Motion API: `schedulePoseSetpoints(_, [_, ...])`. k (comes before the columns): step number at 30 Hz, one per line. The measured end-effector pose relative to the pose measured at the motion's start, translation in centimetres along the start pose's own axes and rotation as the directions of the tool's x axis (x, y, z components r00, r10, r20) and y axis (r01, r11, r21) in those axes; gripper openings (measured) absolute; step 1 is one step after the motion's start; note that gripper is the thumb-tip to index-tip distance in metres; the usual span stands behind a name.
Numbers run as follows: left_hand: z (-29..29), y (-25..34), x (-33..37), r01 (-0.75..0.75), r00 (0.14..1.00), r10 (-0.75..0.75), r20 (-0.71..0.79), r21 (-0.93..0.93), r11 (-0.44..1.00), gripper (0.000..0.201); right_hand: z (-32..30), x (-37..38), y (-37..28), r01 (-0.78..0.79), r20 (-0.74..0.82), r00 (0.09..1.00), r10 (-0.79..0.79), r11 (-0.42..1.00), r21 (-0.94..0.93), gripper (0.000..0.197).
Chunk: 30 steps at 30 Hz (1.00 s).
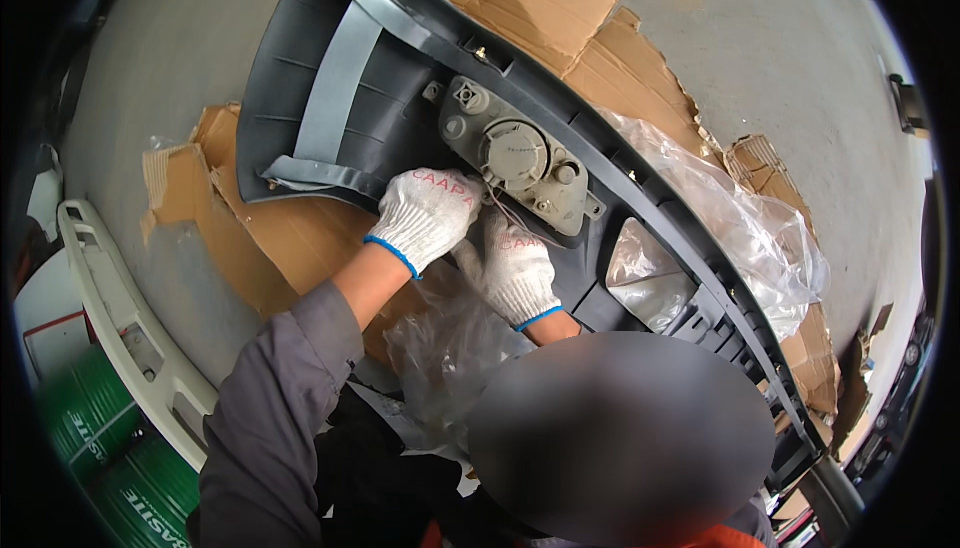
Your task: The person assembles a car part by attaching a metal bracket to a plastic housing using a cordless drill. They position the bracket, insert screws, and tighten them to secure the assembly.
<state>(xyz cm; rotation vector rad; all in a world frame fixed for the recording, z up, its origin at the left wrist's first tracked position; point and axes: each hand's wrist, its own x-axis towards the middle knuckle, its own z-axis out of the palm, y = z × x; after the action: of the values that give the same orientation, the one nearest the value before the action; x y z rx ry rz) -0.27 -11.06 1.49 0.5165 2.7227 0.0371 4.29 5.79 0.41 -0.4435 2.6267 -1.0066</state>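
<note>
A large black car bumper (400,113) lies with its inner side up, running from upper left to lower right. Fixed inside it is a lamp unit (575,210), seen from the back, grey and dusty, with a round cap. Both of my hands wear white knitted gloves with blue cuffs. At the lamp's lower left edge, my left hand (428,216) is closed, its fingertips hidden. Just beside it, my right hand (518,273) is closed with its fingertips tucked out of sight under the lamp's edge. A thin wire (508,210) passes over the right glove.
Flattened cardboard (635,63) and clear plastic sheeting (770,248) lie under and around the bumper on the grey floor. Green drums (90,413) and a cream-coloured bumper-like panel (115,293) stand at lower left. A dark blurred oval (620,438) covers the lower middle.
</note>
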Motion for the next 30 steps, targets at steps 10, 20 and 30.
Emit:
schedulePoseSetpoints(10, [-0.6, 0.7, -0.9, -0.012, 0.996, 0.021, -0.092, 0.094, 0.996, 0.016, -1.9, -0.1, -0.1, -0.178, 0.075, 0.984, 0.162, 0.905, 0.387, 0.045])
schedulePoseSetpoints(20, [-0.4, 1.4, -0.8, 0.017, 0.992, 0.002, -0.128, 0.147, 0.989, 0.013, -0.6, 1.0, 1.7, -0.365, 0.165, 0.927, 0.338, 0.706, 0.607, 0.028])
schedulePoseSetpoints(30, [0.0, 0.0, -0.3, -0.038, 0.992, 0.045, -0.119, 0.067, 0.997, 0.019, 3.4, 2.0, 2.5, -0.237, -0.079, 0.96, 0.27, 0.926, 0.294, 0.028])
